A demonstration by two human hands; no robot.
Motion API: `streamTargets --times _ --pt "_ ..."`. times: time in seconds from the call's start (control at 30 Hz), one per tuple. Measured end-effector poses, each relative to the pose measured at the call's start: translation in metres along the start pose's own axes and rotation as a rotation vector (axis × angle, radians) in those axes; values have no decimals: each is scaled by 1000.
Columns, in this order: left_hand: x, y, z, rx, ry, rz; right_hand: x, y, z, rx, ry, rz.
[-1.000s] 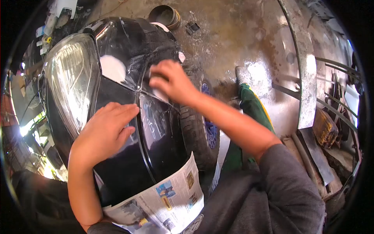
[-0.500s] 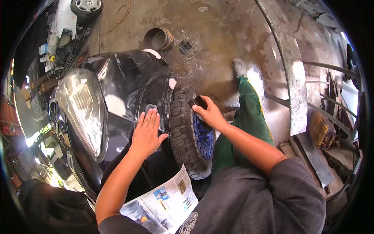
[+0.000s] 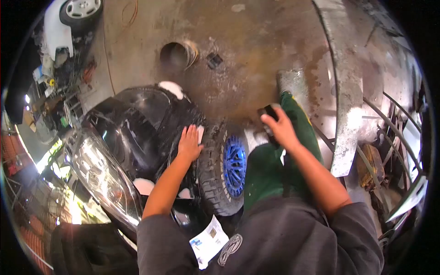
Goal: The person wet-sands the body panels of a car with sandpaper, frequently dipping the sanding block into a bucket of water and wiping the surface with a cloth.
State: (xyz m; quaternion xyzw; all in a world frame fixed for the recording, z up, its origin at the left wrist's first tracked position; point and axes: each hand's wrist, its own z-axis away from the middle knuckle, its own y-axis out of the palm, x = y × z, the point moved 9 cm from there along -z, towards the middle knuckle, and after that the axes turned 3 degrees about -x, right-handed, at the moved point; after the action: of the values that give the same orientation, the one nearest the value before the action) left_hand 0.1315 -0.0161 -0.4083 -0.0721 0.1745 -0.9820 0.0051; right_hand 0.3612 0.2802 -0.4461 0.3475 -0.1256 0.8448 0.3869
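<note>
My left hand (image 3: 189, 145) lies with its fingers spread on the black car panel (image 3: 137, 123), beside a white patch at the panel's edge near the tyre. In my right hand (image 3: 283, 130) is a dark block (image 3: 267, 115), held over my green trousers, to the right of the wheel (image 3: 234, 166) with blue spokes. White patches (image 3: 144, 186) mark the black bodywork. The headlight (image 3: 103, 167) is at the left. A piece of newspaper (image 3: 210, 240) shows below the panel, close to my shirt.
A bucket (image 3: 175, 57) and a small dark object (image 3: 214, 60) stand on the wet floor (image 3: 247, 41). A long metal strip (image 3: 344, 91) runs down the right side, with metal bars and scrap beyond. A white car part with a wheel (image 3: 81, 8) is at the upper left.
My left hand has slid forward along the panel towards its edge. My right hand has moved from over the panel to the right, past the wheel, with the dark block. The view has shifted.
</note>
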Motion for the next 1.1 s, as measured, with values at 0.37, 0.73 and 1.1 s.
streamTargets --times 0.37,0.73,1.1 --pt "113 -26 -158 -279 -264 461 -26 3 -117 -1 352 -256" --pt "290 7 -466 -648 -653 1478 -125 39 -233 -101 525 -408" --pt "180 -44 -451 -518 -663 1243 -140 50 -236 -134 544 -399"
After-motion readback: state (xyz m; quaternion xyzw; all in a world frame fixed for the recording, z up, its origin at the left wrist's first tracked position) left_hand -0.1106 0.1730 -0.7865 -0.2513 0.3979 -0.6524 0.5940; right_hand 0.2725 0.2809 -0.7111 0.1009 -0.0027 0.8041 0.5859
